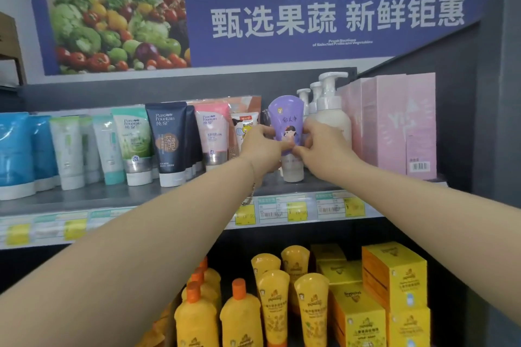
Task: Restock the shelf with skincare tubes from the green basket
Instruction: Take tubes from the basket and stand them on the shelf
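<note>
In the middle of the frame, on the upper shelf [118, 197], the purple tube [286, 121] stands upright, cap down, long axis vertical. The left hand [260, 146] and right hand [324, 144] pinch it from both sides, equally near. White pump bottles [332, 110] are just beside it at right, a cartoon tube [244, 127] at left; the free room is narrow

The slot around the purple tube [287, 121] is tight: the cartoon tube [244, 128] stands just beside it on the left, the pump bottles [331, 113] on the right. The shelf [118, 197] front strip is bare. Pink boxes [394, 127] block the right end.
</note>
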{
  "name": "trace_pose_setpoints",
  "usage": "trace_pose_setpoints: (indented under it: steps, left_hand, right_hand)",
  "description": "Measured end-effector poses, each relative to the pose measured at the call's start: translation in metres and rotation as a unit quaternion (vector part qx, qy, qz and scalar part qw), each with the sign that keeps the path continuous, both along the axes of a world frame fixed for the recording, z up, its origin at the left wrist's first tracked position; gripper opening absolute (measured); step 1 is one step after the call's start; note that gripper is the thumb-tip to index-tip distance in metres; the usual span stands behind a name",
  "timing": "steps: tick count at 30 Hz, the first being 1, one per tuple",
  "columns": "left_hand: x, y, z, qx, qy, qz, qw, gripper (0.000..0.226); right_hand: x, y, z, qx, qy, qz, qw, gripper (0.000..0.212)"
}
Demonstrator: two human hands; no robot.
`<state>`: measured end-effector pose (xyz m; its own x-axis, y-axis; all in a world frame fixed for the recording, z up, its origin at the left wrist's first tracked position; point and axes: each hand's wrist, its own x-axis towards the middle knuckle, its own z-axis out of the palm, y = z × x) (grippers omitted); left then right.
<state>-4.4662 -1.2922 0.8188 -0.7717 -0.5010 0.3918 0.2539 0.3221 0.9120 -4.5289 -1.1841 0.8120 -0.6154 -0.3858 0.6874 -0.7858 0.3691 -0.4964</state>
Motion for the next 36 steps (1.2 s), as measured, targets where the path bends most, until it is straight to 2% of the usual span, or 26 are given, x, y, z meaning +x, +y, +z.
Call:
trace_pose_setpoints:
  steps: [3, 6, 10, 13, 16, 18, 20, 22, 26, 30, 36]
  left_hand:
    - [-0.008, 0.001, -0.004, 0.004, 0.003, 0.007, 1.0, 0.044]
    - [-0.006, 0.005, -0.002, -0.015, -0.007, 0.007, 1.0, 0.043]
    - [0.001, 0.006, 0.0, -0.111, -0.054, 0.069, 0.99, 0.021]
    - [0.007, 0.005, -0.001, -0.169, -0.063, 0.111, 0.977, 0.026]
    - [0.023, 0.003, -0.005, -0.291, -0.035, 0.154, 0.944, 0.031]
    - [0.035, -0.001, -0.008, -0.395, -0.011, 0.176, 0.902, 0.026]
    - [0.046, -0.006, -0.012, -0.45, 0.008, 0.184, 0.874, 0.019]
    - [0.058, -0.01, -0.015, -0.466, 0.006, 0.184, 0.865, 0.018]
    - [0.089, -0.016, -0.026, -0.465, 0.001, 0.155, 0.872, 0.019]
    - [0.127, -0.03, -0.042, -0.492, -0.01, 0.148, 0.858, 0.023]
    - [0.174, -0.059, -0.073, -0.511, -0.069, 0.154, 0.843, 0.023]
  right_hand:
    - [-0.001, 0.001, -0.005, -0.006, 0.002, -0.01, 1.0, 0.02]
    - [-0.001, 0.004, -0.006, 0.008, -0.004, -0.026, 1.0, 0.023]
    - [0.007, 0.011, -0.007, 0.03, 0.011, -0.05, 0.998, 0.019]
    - [0.018, 0.018, -0.008, 0.054, 0.055, -0.079, 0.994, 0.016]
    - [0.032, 0.019, -0.006, 0.112, 0.148, -0.112, 0.976, 0.02]
    - [0.041, 0.017, -0.004, 0.131, 0.201, -0.114, 0.964, 0.021]
    - [0.052, 0.012, -0.003, 0.136, 0.237, -0.108, 0.956, 0.021]
    - [0.063, 0.007, -0.003, 0.135, 0.265, -0.101, 0.949, 0.022]
    - [0.09, -0.004, -0.008, 0.147, 0.299, -0.078, 0.94, 0.024]
    - [0.118, -0.016, -0.027, 0.138, 0.288, -0.026, 0.947, 0.028]
    - [0.154, -0.046, -0.066, 0.129, 0.24, 0.028, 0.962, 0.02]
